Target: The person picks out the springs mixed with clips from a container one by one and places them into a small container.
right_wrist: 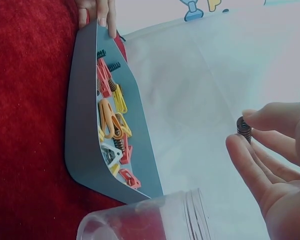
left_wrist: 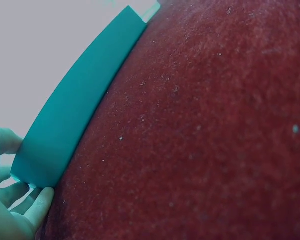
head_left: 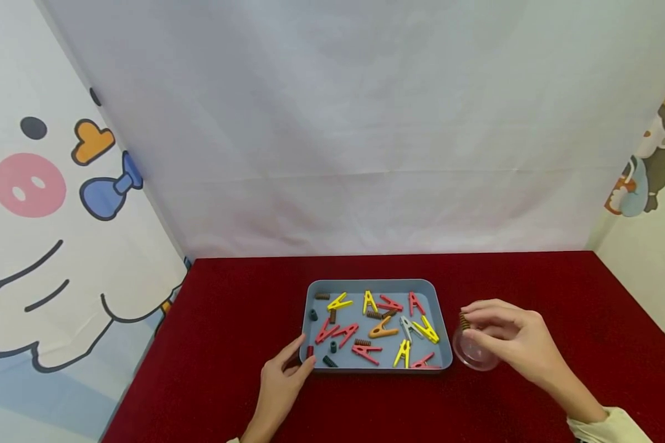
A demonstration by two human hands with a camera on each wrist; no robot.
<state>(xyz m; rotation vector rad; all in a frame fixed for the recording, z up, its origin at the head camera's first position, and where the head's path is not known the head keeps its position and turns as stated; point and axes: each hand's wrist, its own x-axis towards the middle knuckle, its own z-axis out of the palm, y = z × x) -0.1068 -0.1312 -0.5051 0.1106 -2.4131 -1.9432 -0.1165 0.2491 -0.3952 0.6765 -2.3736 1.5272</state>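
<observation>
My right hand [head_left: 512, 338] pinches a small brown coil spring [right_wrist: 244, 129] between thumb and fingertips, above a clear plastic jar [head_left: 478, 358]. The jar stands just right of a shallow blue-grey tray [head_left: 374, 371]. At the tray's near left corner, my left hand [head_left: 282, 376] grips the wall, thumb on the front side and fingers round the left side, as the left wrist view shows. Inside the tray lie several clothespins, among them an orange clothespin [head_left: 383, 330] and a white clothespin [head_left: 410, 329]. Loose springs are scattered among them, including a dark green spring [head_left: 329, 362] and a red spring [head_left: 310, 351].
A dark red cloth [head_left: 244, 295] covers the table under the tray and jar. Behind the table hangs a white curtain [head_left: 366, 135]. Panels with cartoon prints flank it; a pink-snouted figure [head_left: 29, 184] is on the left one.
</observation>
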